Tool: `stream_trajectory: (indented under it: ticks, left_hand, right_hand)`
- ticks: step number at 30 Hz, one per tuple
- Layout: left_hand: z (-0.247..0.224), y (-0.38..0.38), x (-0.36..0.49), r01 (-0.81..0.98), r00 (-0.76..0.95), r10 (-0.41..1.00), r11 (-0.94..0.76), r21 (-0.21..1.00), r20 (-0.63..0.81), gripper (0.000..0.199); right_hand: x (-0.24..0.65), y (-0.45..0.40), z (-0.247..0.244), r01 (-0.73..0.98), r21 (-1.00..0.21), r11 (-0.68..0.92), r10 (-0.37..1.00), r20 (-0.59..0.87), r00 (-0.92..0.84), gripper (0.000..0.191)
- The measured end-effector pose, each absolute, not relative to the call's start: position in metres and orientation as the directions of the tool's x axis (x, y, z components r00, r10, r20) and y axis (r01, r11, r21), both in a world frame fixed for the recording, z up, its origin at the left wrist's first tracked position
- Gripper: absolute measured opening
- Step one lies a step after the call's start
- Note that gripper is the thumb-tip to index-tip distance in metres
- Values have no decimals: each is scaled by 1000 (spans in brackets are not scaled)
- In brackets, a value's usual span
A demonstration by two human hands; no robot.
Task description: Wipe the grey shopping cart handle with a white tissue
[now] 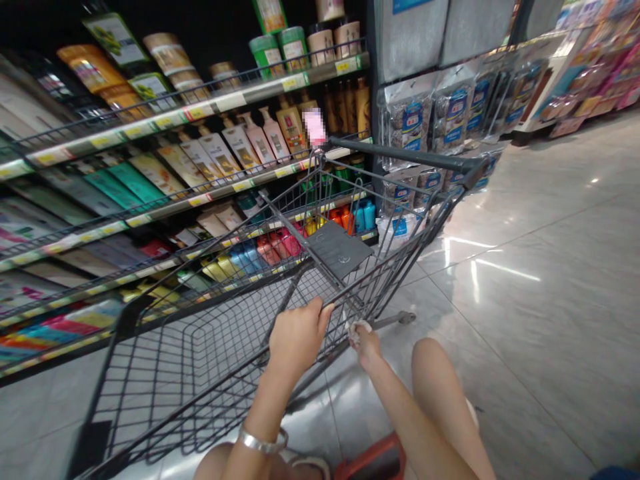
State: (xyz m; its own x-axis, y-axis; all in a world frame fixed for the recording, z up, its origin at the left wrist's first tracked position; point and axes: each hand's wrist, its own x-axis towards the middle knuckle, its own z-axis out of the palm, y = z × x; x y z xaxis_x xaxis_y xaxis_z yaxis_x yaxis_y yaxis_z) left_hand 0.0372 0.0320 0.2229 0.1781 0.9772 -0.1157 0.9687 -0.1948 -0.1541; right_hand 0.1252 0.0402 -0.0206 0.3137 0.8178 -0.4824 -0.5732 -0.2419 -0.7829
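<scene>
A grey wire shopping cart (pixel 210 333) stands across the floor in front of me, its handle bar (pixel 405 153) at the upper right. My left hand (pixel 299 333) is closed around the near top rail of the basket, with a silver bracelet on that wrist. Lower and to the right, my right hand (pixel 367 343) pinches a crumpled whitish cloth or tissue (pixel 359 327) against the cart's side wires. Inside the cart, the grey child-seat flap (pixel 341 249) lies near the handle end. The cart basket shows no goods in it.
Beyond the cart, store shelves (pixel 220 180) carry rows of pump bottles and jars. Packs of steel scourers (pixel 410 123) hang at the shelf's end. Shiny grey tiles (pixel 540 280) cover the floor. Part of a red object (pixel 373 460) shows below, between my legs.
</scene>
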Motion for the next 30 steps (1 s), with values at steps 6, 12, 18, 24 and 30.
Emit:
stream_trajectory:
  ticks: [6, 12, 18, 24, 30]
  left_hand:
    - [223, 31, 38, 971, 174, 980, -187, -152, -94, 43]
    - [220, 32, 35, 979, 158, 982, -169, -110, -101, 43]
    - [222, 31, 46, 990, 114, 993, -114, 88, 5, 38]
    - [228, 41, 88, 921, 184, 977, -209, 329, 107, 36]
    - [231, 63, 118, 962, 184, 982, -190, 197, 45, 32]
  right_hand:
    - [152, 57, 20, -645, -711, -280, 793, -551, 262, 4]
    - [174, 57, 59, -668, -721, -183, 827, -480, 291, 7]
    - [200, 72, 100, -585, -802, 120, 848, -224, 481, 5]
    - [215, 79, 136, -541, -816, 206, 835, -142, 532, 13]
    - [208, 72, 126, -331, -926, 181, 789, -65, 611, 21]
